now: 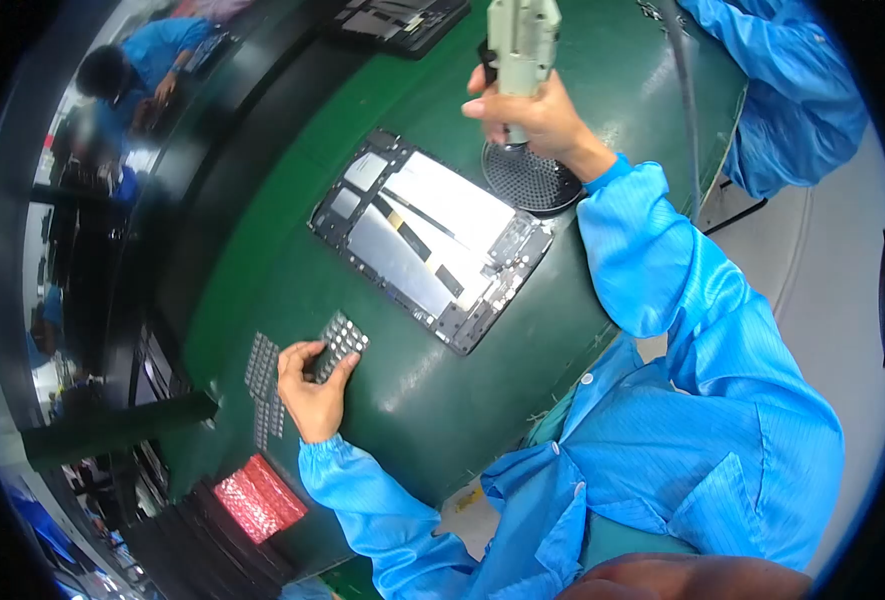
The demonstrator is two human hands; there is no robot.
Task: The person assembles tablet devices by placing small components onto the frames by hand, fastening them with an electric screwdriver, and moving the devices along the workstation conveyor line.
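The blue work jacket (652,450) of the wearer lies nearest the camera, its sleeves reaching out over a green table (462,410); the uncovered tablet-like device (367,255) lies flat on that table between the two hands, tilted across the view, its inner parts facing up; the right hand (537,115) is above its far right side, fingers wrapped round a pale handheld tool (522,45) whose tip points downward, near a round black grid dish (522,178); the left hand (314,388) has its thumb and fingers partly spread about a small sheet of pieces (346,338), fingertips at its edges, though I cannot tell whether it is pinched firmly or only steadied against the table.

The work looks partway along; the flat light panels (452,200) and the dark-and-yellow strip (412,235) sit inside the frame, so that much seems done; no back cover lies over them, so closing up appears left; many pieces remain on the sheet, and more sheets (262,366) lie just beside the left hand; the tool's tip is apart from the device, and whether every small fastening is in place is too fine to tell; a red bubble-wrap packet (259,498) lies nearer the left sleeve.
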